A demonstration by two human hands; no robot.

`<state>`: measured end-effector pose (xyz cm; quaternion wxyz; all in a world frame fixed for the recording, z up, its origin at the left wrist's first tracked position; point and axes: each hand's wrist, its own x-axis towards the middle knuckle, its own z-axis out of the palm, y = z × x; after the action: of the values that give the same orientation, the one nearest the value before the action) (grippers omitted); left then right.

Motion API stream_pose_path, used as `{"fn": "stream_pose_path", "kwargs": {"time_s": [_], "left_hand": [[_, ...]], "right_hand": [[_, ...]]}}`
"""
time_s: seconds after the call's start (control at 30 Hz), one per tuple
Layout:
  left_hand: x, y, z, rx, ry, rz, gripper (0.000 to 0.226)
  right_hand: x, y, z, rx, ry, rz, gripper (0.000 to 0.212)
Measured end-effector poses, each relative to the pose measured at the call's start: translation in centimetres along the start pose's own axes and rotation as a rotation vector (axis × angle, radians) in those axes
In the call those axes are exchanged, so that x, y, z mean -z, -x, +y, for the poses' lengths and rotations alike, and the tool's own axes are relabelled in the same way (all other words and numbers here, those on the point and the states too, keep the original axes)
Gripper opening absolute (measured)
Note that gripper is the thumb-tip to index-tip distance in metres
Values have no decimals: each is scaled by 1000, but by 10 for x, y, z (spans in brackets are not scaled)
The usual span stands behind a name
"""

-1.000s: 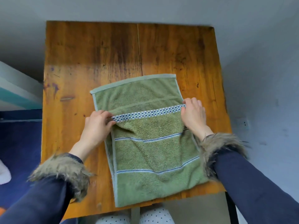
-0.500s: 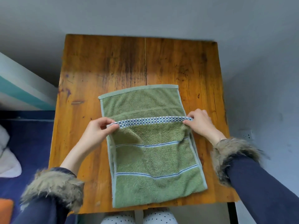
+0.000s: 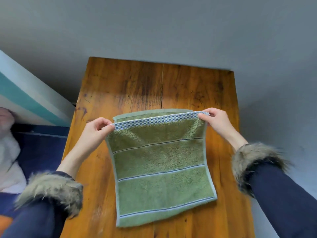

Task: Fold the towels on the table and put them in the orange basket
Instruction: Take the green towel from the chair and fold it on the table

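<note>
A green towel (image 3: 161, 170) with thin striped bands and a blue-and-white checkered edge lies on the wooden table (image 3: 188, 90). My left hand (image 3: 96, 133) pinches the left corner of the checkered edge. The right corner of that edge is pinched by my right hand (image 3: 217, 121). The edge is lifted and stretched between both hands, nearly over the towel's far hem, with the upper layer folded over the lower one. A small orange patch (image 3: 6, 224) shows at the bottom left corner; whether it is the basket I cannot tell.
A grey wall stands behind and to the right of the table. Left of the table are a dark blue surface (image 3: 41, 152) with white fabric (image 3: 8, 162) on it and a white-and-teal striped board (image 3: 25, 98).
Both hands have lifted the checkered edge and carried it away from me toward the towel's far hem, covering the exposed lower layer. The camera view has tilted upward.
</note>
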<state>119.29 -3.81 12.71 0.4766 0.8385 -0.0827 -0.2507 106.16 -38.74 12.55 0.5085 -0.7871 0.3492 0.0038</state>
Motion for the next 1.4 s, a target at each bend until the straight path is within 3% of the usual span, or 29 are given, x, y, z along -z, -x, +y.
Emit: {"fn": "stream_pose_path", "kwargs": {"time_s": [0.2, 0.33, 0.53, 0.83, 1.17, 1.3, 1.4], "left_hand": [[-19, -52, -24, 9, -314, 158, 8], [-27, -77, -42, -31, -489, 86, 12], [-33, -86, -53, -51, -496, 61, 9], [-38, -92, -53, -53, -497, -11, 6], [-43, -90, -60, -168, -545, -104, 16], [-45, -87, -61, -147, -608, -132, 17], [-45, -83, -58, -121, -522, -96, 25]], "right_hand": [[-31, -47, 19, 11, 217, 82, 10], [-41, -66, 29, 90, 421, 45, 11], [-48, -75, 36, 136, 489, -17, 12], [-47, -77, 33, -1, 384, -179, 4], [-37, -59, 32, -27, 249, -58, 4], [-38, -48, 30, -17, 217, -43, 4], [-38, -41, 28, 2, 198, -33, 3]]}}
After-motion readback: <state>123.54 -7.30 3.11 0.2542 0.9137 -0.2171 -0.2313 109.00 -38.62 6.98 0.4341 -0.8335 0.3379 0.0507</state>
